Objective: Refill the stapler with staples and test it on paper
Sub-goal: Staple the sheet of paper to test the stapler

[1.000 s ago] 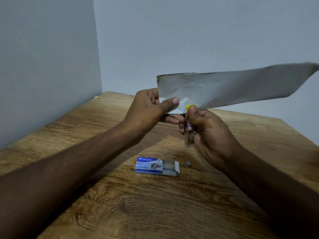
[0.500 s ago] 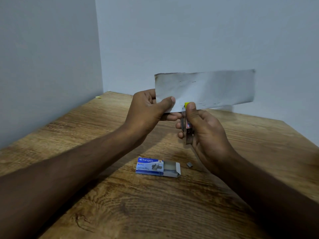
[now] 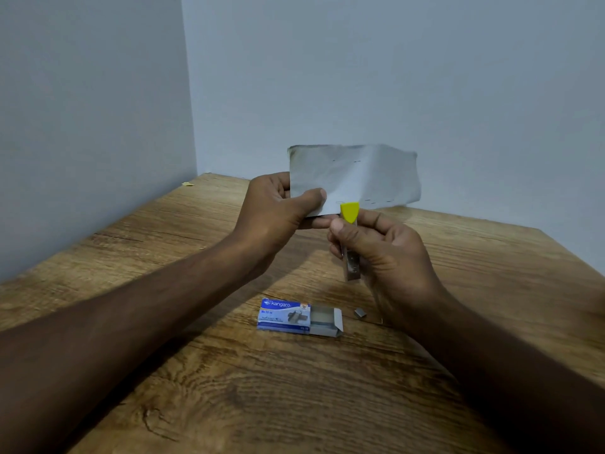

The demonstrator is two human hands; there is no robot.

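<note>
Left hand (image 3: 278, 208): fingers pinching the paper (image 3: 355, 176) at its lower left corner, thumb (image 3: 312, 196) in front, the other fingers behind the sheet.
Right hand (image 3: 383, 253): fingers curled round the stapler (image 3: 350, 239), thumb (image 3: 342, 229) pressed on its near face just under the yellow tip.
Stapler: upright in the right fingers, yellow tip (image 3: 349, 211) on top and touching the paper's lower edge, metal end (image 3: 353, 273) sticking out below the palm. Whether the paper sits between its jaws cannot be told.
Paper: held up in the air above both sets of fingers, flat face toward the camera, stretching right from the left thumb to past the stapler; small dark staple marks (image 3: 357, 161) near its top edge and more (image 3: 378, 201) along its lower right edge.
Hands: close together, left fingertips almost meeting the right thumb under the sheet.
Staple box (image 3: 299, 316): lying on the surface (image 3: 229, 388) below both hands, nearer the camera, blue sleeve with its tray slid out to the right.
Loose staple strip (image 3: 360, 312): on the surface just right of the box, below the right fingers.
Scrap (image 3: 187, 183): small yellowish bit far left of the left fingers, at the surface's back edge by the wall corner.
</note>
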